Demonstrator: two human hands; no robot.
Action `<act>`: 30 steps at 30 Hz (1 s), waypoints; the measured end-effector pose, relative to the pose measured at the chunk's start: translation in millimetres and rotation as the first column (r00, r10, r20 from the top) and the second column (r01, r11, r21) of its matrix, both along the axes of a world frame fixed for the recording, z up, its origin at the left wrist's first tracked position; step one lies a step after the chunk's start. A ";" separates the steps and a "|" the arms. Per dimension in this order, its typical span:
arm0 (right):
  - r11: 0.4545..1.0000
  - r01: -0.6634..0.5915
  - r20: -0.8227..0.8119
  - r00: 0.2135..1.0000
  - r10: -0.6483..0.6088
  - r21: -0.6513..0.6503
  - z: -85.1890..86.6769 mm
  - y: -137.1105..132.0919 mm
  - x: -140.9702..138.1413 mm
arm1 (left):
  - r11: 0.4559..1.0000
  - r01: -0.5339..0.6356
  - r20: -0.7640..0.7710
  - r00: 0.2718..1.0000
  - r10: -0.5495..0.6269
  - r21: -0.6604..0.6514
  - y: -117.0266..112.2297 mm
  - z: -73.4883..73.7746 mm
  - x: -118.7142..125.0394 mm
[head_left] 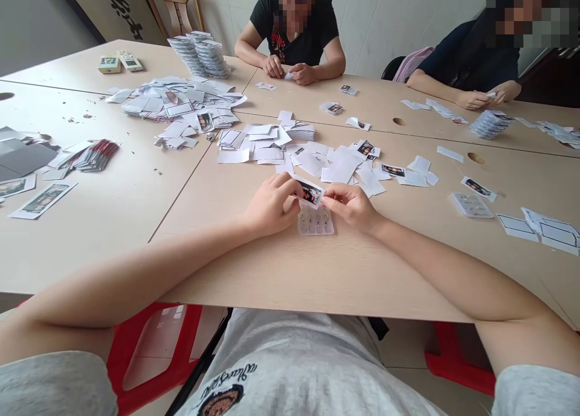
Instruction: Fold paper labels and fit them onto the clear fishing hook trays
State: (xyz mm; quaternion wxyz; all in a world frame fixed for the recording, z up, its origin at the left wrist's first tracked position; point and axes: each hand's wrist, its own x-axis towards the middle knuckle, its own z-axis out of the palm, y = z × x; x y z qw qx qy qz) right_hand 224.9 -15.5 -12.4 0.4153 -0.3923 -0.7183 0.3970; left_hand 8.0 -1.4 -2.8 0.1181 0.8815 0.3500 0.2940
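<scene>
Both grips, left hand (269, 204) and right hand (348, 206), pinch narrowly on a printed card (309, 192) just above a clear blister tray (316, 221), near the front edge of the bench (290, 277); I'd fear a slipped pinch knocking the tray.

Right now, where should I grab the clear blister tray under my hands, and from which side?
Probably the near rim of the clear blister tray, coming from your side of the table. That edge is bare, while your left hand, right hand and the printed card crowd its far end. It lies flat, so pinch that rim.
</scene>
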 end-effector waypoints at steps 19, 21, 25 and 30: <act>0.835 -0.072 0.181 0.983 -0.033 0.546 -4.4 -11.8 -11.0 | 0.970 0.220 0.095 0.968 -0.230 0.106 -2.3 2.6 -1.4; 0.847 -0.068 0.175 0.984 -0.030 0.527 -3.9 -12.1 -10.9 | 0.971 0.215 0.096 0.970 -0.225 0.104 -2.3 2.4 -1.7; 0.889 -0.048 0.161 0.987 -0.029 0.455 -3.3 -11.8 -10.2 | 0.975 0.219 0.164 0.962 -0.220 0.022 -1.1 2.9 -2.8; 0.940 -0.072 0.122 0.992 0.033 0.333 -1.9 -10.3 -8.8 | 0.940 0.242 0.262 0.949 -0.176 -0.243 5.2 3.6 -4.9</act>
